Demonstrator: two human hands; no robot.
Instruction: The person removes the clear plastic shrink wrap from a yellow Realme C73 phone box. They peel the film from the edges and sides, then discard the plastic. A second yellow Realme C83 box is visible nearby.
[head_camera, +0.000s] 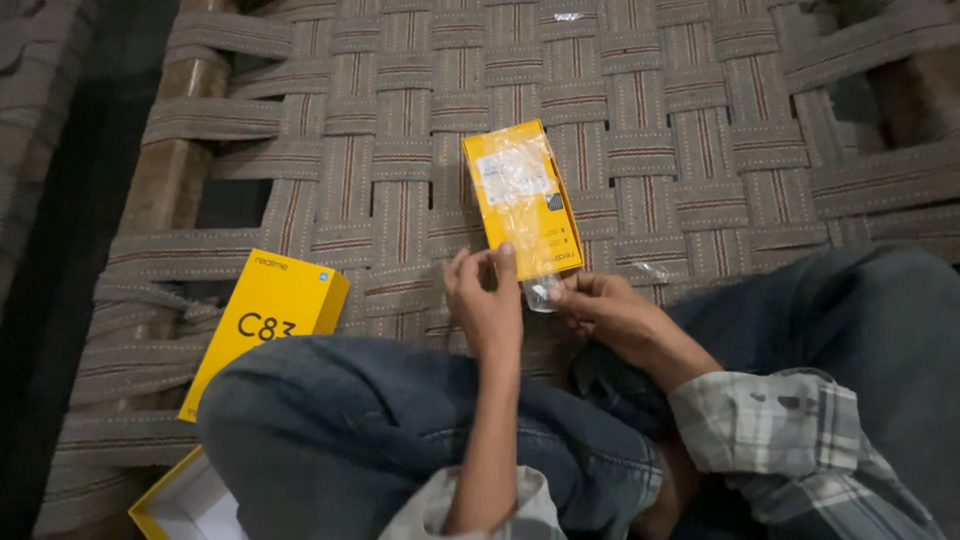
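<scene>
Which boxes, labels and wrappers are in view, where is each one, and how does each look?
Flat yellow pack: centre of woven cot, held by both hands, in clear film.
White label: on that pack, rectangular.
Yellow box lid: left, beside the knee, dark print.
Open yellow tray: bottom left, white inside.

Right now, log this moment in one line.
left hand: on yellow packet | right hand: pinching clear wrap | yellow lid: beside knee

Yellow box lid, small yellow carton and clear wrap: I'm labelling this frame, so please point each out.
yellow box lid (268, 318), head view, middle of its top face.
small yellow carton (522, 200), head view, centre of its upper face.
clear wrap (540, 292), head view, the bit between both hands.
</scene>
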